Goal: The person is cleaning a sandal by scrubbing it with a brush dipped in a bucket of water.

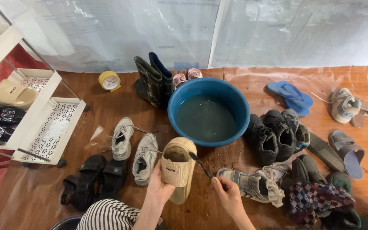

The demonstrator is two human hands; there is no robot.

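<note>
Two hands work over the brown floor sheet [107, 102] near its front edge. Left hand [160, 185] grips a beige slide sandal [178, 164] from below, its long axis running near to far, toe end toward the blue basin [239, 106] of murky water. Right hand [226, 194] pinches a dark-handled brush [201, 164], its tip touching the sandal's strap. White sneakers [133, 149] lie just left.

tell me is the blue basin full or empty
Partly full: murky greenish water covers the bottom of the blue basin, with its inner wall bare above the waterline.
</note>
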